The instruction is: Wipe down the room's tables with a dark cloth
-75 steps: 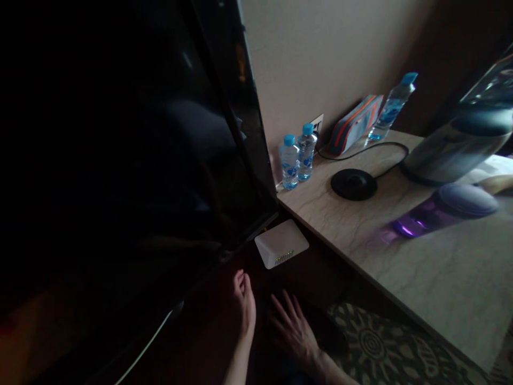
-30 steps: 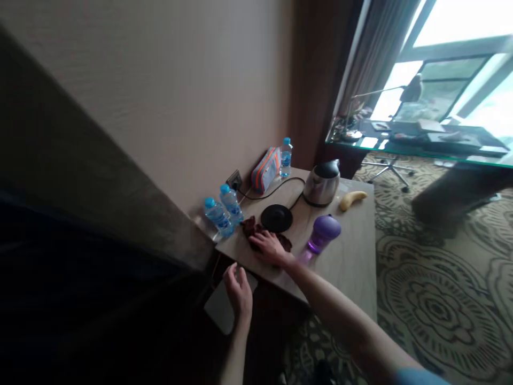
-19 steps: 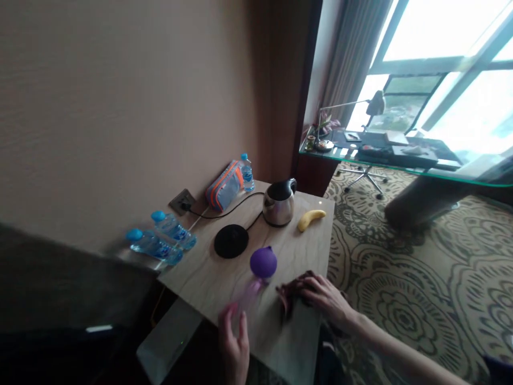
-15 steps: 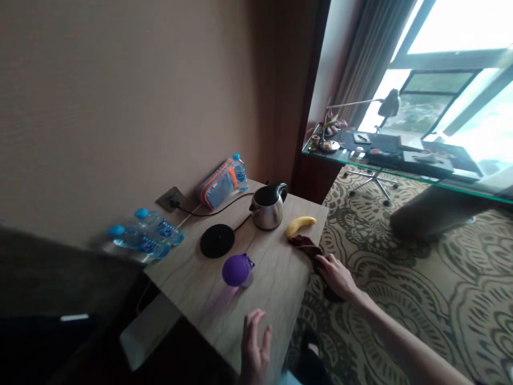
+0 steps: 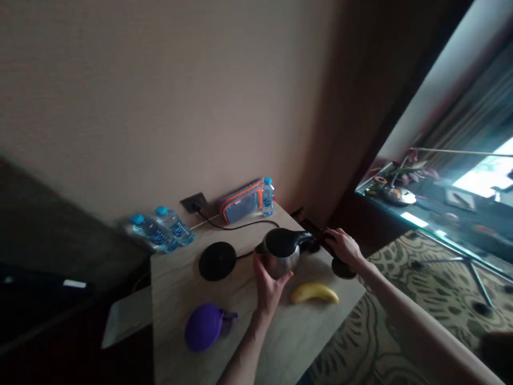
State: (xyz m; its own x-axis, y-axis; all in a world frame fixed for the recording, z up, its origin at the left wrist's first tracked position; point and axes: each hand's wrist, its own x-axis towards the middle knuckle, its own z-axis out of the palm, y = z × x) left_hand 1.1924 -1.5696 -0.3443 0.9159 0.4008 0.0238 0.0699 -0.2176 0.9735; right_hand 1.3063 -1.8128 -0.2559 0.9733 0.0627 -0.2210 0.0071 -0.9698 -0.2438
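While the left hand (image 5: 267,286) cups the near side of the steel kettle (image 5: 281,251), palm and fingers wrapped on the body, the right hand (image 5: 343,247) is closed on a dark cloth (image 5: 343,267) at the table's far right edge, just past the kettle handle. Cloth partly hangs over the edge; blur makes the exact grip hard to read.

Kettle sits upright on the wooden table (image 5: 180,289), off its black base (image 5: 217,261), which lies just to its left w/ cord running back to the wall socket (image 5: 193,203). Banana (image 5: 315,292) lies just in front-right of the kettle, near but apart. Purple bottle (image 5: 206,326) stands at the near-left corner, well apart.

Judgement: looks like wiping around/under the kettle. To do it well: keep the kettle level w/ the left hand, lift rather than drag, keep the cloth flat, steer clear of banana and cord.

Back by the wall: two small water bottles (image 5: 158,231) at left, an orange-trimmed pouch (image 5: 241,205) w/ another bottle (image 5: 267,196) beside it.
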